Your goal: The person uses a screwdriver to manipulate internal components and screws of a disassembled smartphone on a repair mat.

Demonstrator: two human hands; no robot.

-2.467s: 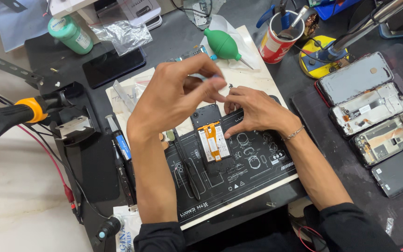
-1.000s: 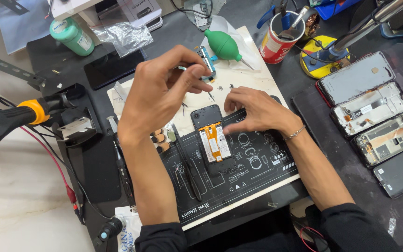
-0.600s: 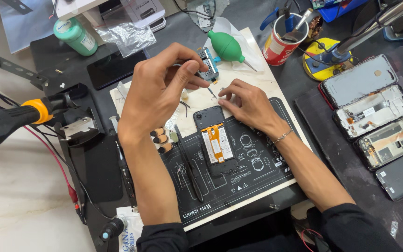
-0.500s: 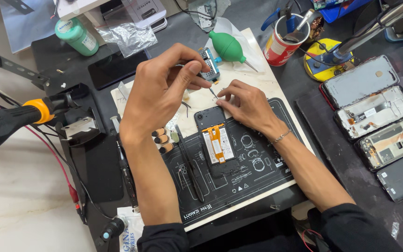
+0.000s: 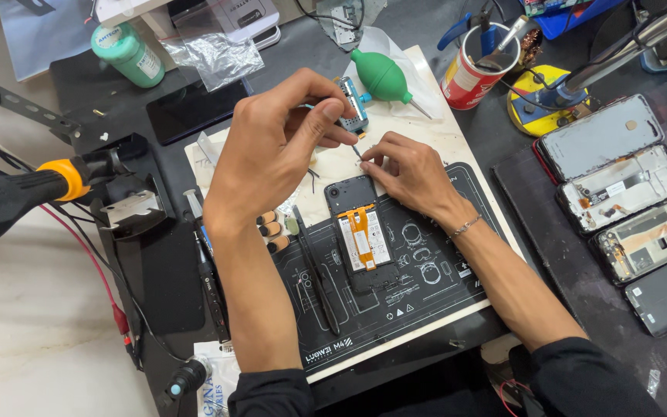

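Observation:
An opened black phone (image 5: 360, 232) with an orange flex cable lies face down on a black repair mat (image 5: 426, 309). My left hand (image 5: 279, 147) hovers above and left of it, shut on a thin metal tool (image 5: 355, 148) whose tip points down just above the phone's top edge. My right hand (image 5: 411, 174) rests on the mat at the phone's top right corner. Its thumb and forefinger are pinched together right at the tool's tip. Whether they hold a tiny part is too small to tell.
Black tweezers (image 5: 318, 270) lie on the mat left of the phone. A green air blower (image 5: 384, 77) and a red can of tools (image 5: 468, 77) stand behind. Several dismantled phones (image 5: 619, 185) lie at the right. A black-and-orange heat tool (image 5: 9, 201) sits at the left.
My right hand slid from the phone's right side up to its top edge. My left hand shifted the tool until its tip met the right fingertips.

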